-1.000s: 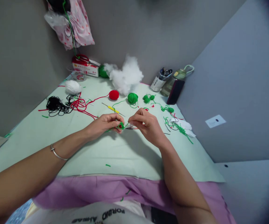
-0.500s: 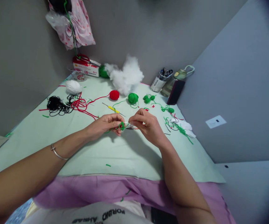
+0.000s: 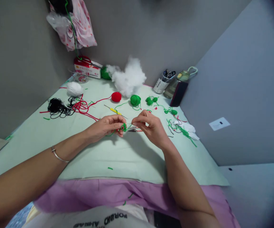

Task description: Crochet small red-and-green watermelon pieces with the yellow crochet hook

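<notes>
My left hand [image 3: 106,126] pinches a small green crocheted piece [image 3: 124,127] just above the pale green table cover [image 3: 118,155]. My right hand [image 3: 148,125] is closed in a pinch right beside it, fingertips at the piece, apparently on a thin needle or strand that I cannot make out. A small pair of scissors with red marks [image 3: 134,129] lies on the cover under my right fingers. A silver bangle [image 3: 59,155] circles my left wrist.
Behind the hands lie a yellow-handled crochet hook [image 3: 115,110], a red yarn ball [image 3: 116,96], a green ball [image 3: 135,100], small green pieces [image 3: 151,100], tangled black and red yarn [image 3: 65,107], a white ball [image 3: 74,88], white stuffing [image 3: 128,78], a pen cup [image 3: 162,83] and a bottle [image 3: 175,85].
Both hands stay in place with only slight finger movement; my right fingertips have closed in a little nearer the green piece.
</notes>
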`<state>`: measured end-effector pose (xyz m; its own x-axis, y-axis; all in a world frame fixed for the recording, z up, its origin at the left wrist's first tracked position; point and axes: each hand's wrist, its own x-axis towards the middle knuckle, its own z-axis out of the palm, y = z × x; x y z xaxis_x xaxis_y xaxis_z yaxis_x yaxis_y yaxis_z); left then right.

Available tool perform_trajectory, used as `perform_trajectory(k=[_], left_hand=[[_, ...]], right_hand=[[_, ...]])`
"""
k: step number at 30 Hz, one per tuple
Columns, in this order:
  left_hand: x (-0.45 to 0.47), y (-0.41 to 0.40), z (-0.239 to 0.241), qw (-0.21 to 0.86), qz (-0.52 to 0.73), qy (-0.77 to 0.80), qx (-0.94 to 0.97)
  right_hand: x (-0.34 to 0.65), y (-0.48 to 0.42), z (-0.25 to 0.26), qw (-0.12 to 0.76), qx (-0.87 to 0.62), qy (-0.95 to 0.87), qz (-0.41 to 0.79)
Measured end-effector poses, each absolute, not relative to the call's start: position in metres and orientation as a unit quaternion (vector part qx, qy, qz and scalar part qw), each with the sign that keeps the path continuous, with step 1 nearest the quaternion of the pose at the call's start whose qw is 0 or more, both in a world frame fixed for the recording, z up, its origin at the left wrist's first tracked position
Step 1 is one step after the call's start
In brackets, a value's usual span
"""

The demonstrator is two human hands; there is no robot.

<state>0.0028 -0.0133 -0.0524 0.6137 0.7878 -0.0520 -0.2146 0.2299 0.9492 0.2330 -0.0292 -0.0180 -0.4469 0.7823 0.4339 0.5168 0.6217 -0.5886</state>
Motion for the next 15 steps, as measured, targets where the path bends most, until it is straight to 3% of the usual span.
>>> perform_trajectory(k=[15], left_hand=[[0.0027,-0.0141,-0.0514,0.739,0.337,0.263,0.521]], right_hand=[[0.2315,-0.0292,-0.0183,0.349,-0.390,-0.831,0.191]])
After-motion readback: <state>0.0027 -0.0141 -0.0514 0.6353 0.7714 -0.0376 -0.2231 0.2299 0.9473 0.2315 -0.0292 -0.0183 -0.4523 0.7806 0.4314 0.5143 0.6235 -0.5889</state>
